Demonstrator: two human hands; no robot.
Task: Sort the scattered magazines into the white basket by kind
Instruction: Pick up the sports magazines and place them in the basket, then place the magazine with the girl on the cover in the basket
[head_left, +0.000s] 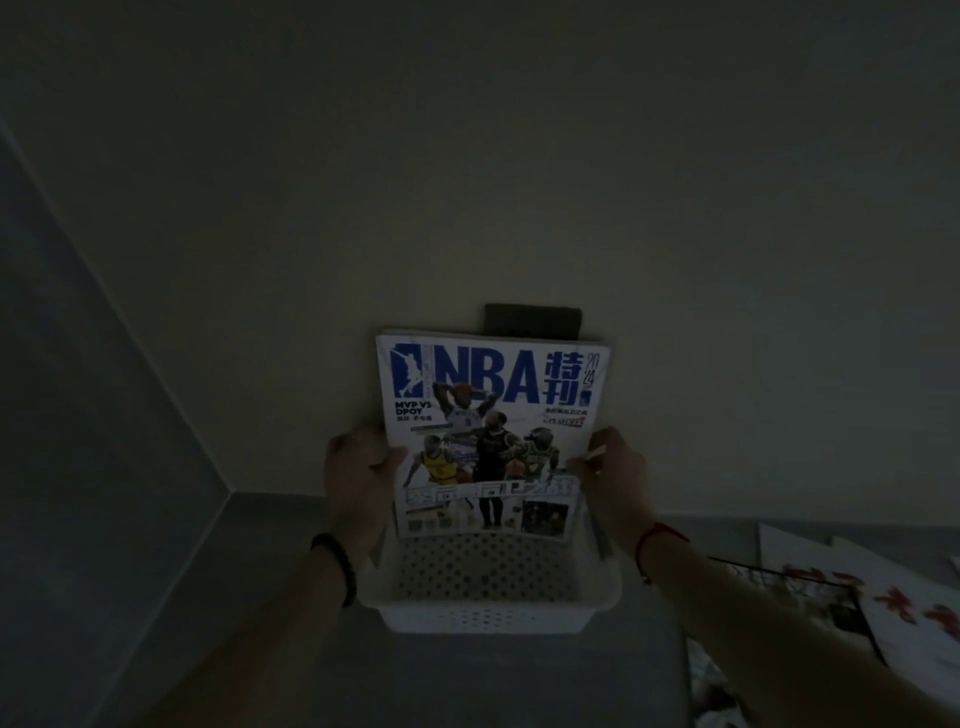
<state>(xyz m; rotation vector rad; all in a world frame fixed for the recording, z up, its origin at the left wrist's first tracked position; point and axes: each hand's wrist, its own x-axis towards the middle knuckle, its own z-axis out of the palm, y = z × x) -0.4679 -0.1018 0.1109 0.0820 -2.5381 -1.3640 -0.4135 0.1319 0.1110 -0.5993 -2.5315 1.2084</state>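
An NBA magazine (491, 415) with blue lettering and basketball players on the cover stands upright in the white perforated basket (488, 613), its lower edge inside the basket at the far side. More magazines seem stacked behind it. My left hand (358, 473) grips its left edge and my right hand (610, 473) grips its right edge. The scene is very dim.
The basket sits on a grey floor against a pale wall. A dark rectangular plate (533, 321) is on the wall behind the magazine. Several scattered magazines (872, 603) with red lettering lie on the floor to the right.
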